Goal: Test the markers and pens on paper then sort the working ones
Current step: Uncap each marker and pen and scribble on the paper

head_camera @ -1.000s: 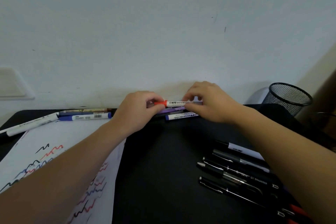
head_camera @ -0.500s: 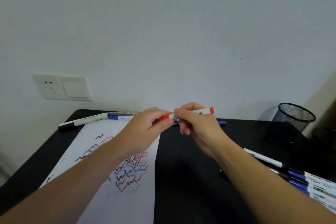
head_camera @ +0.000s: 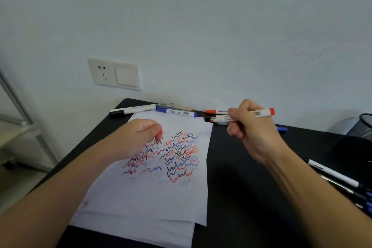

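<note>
A white sheet of paper (head_camera: 161, 197) covered with red, blue and black squiggles lies on the black table (head_camera: 241, 197). My right hand (head_camera: 249, 129) holds a white marker with a red end (head_camera: 259, 112) level above the table, just right of the paper's far corner. My left hand (head_camera: 141, 133) is curled over the upper part of the paper, and a small red cap (head_camera: 161, 133) peeks out at its fingertips. Against the wall lie a black-capped marker (head_camera: 132, 109), a blue marker (head_camera: 175, 111) and another red marker (head_camera: 216, 111).
Several pens and markers (head_camera: 332, 173) lie in a row at the right edge. A black mesh cup (head_camera: 362, 127) stands at the far right. A blue pen (head_camera: 281, 129) lies behind my right hand. The wall runs directly behind the table, with a socket (head_camera: 114, 74).
My hands lifted the red marker from the pile at the wall and pulled apart. The cap went left with my left hand over the paper; the marker body stays in my right hand.
</note>
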